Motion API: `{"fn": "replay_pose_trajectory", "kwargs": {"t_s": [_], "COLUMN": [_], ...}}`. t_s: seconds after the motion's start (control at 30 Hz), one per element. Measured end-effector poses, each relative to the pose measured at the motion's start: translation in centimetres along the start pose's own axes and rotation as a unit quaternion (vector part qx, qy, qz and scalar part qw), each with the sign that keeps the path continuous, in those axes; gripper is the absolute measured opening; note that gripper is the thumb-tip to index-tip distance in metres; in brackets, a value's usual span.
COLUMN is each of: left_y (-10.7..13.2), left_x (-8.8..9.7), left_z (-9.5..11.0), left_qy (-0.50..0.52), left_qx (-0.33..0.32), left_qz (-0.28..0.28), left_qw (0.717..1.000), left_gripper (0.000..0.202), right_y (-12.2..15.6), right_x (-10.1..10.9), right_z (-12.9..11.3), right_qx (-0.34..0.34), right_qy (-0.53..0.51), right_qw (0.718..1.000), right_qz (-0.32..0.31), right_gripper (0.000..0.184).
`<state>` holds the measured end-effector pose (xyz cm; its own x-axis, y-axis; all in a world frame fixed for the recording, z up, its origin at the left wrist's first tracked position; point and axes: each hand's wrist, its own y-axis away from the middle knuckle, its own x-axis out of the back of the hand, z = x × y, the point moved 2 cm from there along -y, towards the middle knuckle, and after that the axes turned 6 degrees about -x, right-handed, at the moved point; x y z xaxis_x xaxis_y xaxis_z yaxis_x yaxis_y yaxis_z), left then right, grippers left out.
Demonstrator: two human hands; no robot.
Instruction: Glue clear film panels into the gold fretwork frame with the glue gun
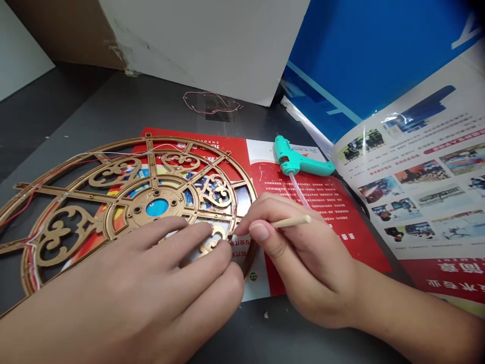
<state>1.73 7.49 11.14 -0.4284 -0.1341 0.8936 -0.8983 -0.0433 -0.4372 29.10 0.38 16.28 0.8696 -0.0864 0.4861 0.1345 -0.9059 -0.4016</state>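
A round gold openwork frame point(113, 192) with scroll cut-outs and thin wires along its rim lies flat on a red leaflet point(322, 202). My left hand point(151, 283) rests on the frame's near right part, fingers stretched out flat and pressing it down. My right hand point(303, 253) pinches a thin wooden stick point(291, 221) between thumb and fingers. The stick's hidden tip points at the frame's edge beside my left fingertips. A teal glue gun point(299, 161) lies on the leaflet just beyond my right hand.
A white board point(212, 45) leans at the back, with brown cardboard point(56, 30) to its left. A blue sheet point(371, 55) and an open brochure point(424, 167) with photos lie to the right. A loop of thin wire point(212, 101) sits on the dark table point(76, 106).
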Motion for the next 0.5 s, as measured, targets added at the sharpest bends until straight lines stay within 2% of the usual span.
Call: {"fn": "replay_pose_trajectory", "kwargs": {"t_s": [0.17, 0.23, 0.33, 0.43, 0.5], "left_y": [-0.1, 0.2, 0.3, -1.0, -2.8], "left_x": [0.2, 0.0, -0.3, 0.1, 1.4], "left_z": [0.2, 0.4, 0.6, 0.7, 0.9], "left_qy": [0.032, 0.043, 0.047, 0.029, -0.003], "left_qx": [0.022, 0.018, 0.006, -0.014, -0.032], "left_qz": [0.005, 0.002, 0.012, 0.001, -0.015], "left_qw": [0.999, 0.999, 0.999, 0.999, 0.999], "left_gripper": [0.036, 0.037, 0.049, 0.045, 0.035], "right_y": [0.2, 0.3, 0.4, 0.4, 0.6], "right_x": [0.7, 0.7, 0.6, 0.6, 0.8], "right_z": [-0.1, -0.2, -0.3, -0.6, -0.8], "right_qx": [-0.060, -0.065, -0.061, -0.048, -0.040], "right_qy": [-0.021, -0.014, -0.006, -0.031, -0.051], "right_qw": [0.998, 0.997, 0.997, 0.996, 0.993], "right_qz": [0.023, 0.031, 0.042, 0.073, 0.096], "right_gripper": [0.039, 0.042, 0.043, 0.040, 0.039]}}
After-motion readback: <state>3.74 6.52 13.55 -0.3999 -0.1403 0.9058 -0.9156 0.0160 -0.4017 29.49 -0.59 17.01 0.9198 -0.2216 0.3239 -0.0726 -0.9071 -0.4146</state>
